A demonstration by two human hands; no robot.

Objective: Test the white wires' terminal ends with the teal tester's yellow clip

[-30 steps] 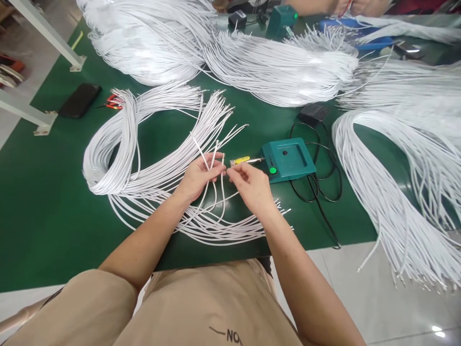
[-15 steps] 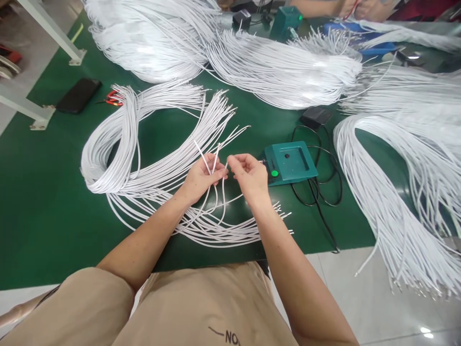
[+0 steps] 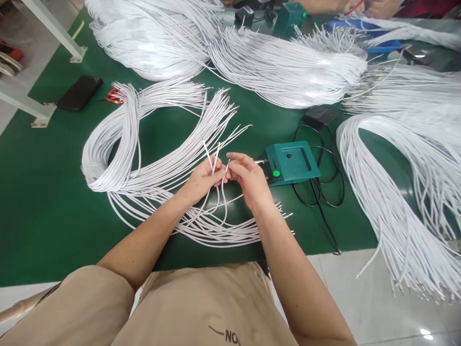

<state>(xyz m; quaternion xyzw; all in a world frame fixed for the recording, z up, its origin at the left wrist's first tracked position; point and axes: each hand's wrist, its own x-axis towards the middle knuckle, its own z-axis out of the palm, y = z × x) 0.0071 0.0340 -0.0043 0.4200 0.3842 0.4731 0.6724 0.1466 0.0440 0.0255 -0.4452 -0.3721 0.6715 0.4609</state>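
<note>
Several thin white cables (image 3: 224,204) rise from a loose lower bundle into my hands. My left hand (image 3: 205,180) is closed on them, and two ends stick up between its thumb and fingers. Close against its fingertips is my right hand (image 3: 252,183), thumb and fingers bent at another cable end (image 3: 227,166), index finger raised. That end stands upright between the two hands; the exact grip is partly hidden. Behind and left of my hands lies a large looped white cable bundle (image 3: 165,166). A green device (image 3: 292,162) with a lit green button sits just right of my right hand.
Big white cable bundles (image 3: 288,67) lie along the back, and another bundle (image 3: 382,192) hangs over the right edge. A black power cord (image 3: 322,216) curls beside the device. At left are a dark phone (image 3: 79,93), red-handled pliers (image 3: 114,96) and metal legs. A co-worker's hands (image 3: 374,7) show far back.
My right index finger has lifted and its thumb has come lower, uncovering a cable end between my hands. The leftmost end in my left hand has swung right, more upright.
</note>
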